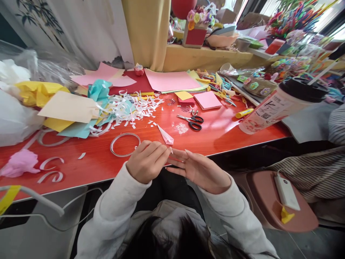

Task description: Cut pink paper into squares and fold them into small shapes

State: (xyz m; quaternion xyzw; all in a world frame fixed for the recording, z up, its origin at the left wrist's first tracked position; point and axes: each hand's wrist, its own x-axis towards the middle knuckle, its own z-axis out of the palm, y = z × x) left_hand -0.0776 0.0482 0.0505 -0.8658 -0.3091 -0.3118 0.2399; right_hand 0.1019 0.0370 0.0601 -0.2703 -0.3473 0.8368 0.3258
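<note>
My left hand (pixel 148 160) is closed above the front edge of the red table, fingers curled together. Whatever it pinches is hidden; a tiny pale tip shows at its fingertips, too small to name. Facing it, my right hand (pixel 201 169) has its fingers stretched out, their tips close to the left fingertips. Just beyond both hands lies a pink and white folded paper piece (pixel 166 136), pointed at its far end. A roll of tape (pixel 125 145) lies flat left of my left hand. Black-handled scissors (pixel 192 121) rest farther back, blades partly apart.
White paper shreds (pixel 134 108) and coloured sheets (pixel 70 108) cover the table's left side. Behind are a pink paper stack (pixel 207 100) and a large pink sheet (pixel 172 80). A lidded drink cup (pixel 280 104) stands right. A white power bank (pixel 287 192) lies on a stool.
</note>
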